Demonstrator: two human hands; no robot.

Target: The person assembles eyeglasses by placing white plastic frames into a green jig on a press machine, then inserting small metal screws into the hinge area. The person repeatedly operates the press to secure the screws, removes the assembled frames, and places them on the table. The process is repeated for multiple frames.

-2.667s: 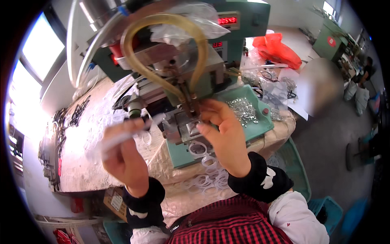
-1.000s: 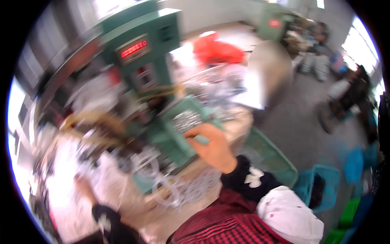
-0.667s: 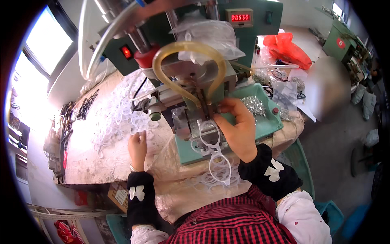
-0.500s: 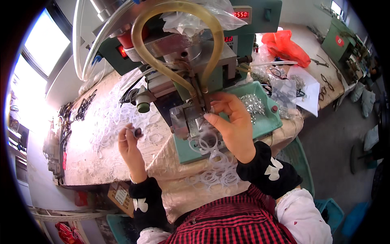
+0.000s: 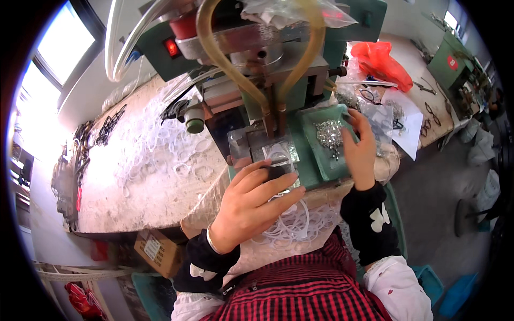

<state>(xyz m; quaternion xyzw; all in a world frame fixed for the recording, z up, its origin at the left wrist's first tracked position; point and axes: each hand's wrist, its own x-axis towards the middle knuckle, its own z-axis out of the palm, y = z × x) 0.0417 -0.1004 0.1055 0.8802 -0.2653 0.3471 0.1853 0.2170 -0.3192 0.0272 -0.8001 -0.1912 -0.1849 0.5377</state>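
My left hand (image 5: 247,206) reaches over the machine's work plate, its fingers closed around a clear plastic eyeglass frame (image 5: 307,218). The frame's grip points are partly hidden by the fingers. A dark patch covers part of one finger; I cannot make out what it is. My right hand (image 5: 361,152) is at the right side of a green tray (image 5: 333,172), thumb and fingertips apart over its rim. Small shiny metal parts (image 5: 329,134) lie heaped in that tray. Above the plate hang the machine's two brown-tipped electrodes (image 5: 276,120), fed by a yellowish hose (image 5: 201,37).
More clear frames (image 5: 278,230) are piled on the cloth before me, and many others (image 5: 160,128) cover the table's left side. A green knob (image 5: 194,125) juts out left of the plate. Beyond the tray lie plastic bags, a red bag (image 5: 383,64) and white paper (image 5: 404,125).
My left hand has moved right, from over the table to the work plate. My right hand has left the electrodes and moved right to the tray. The view has shifted slightly.
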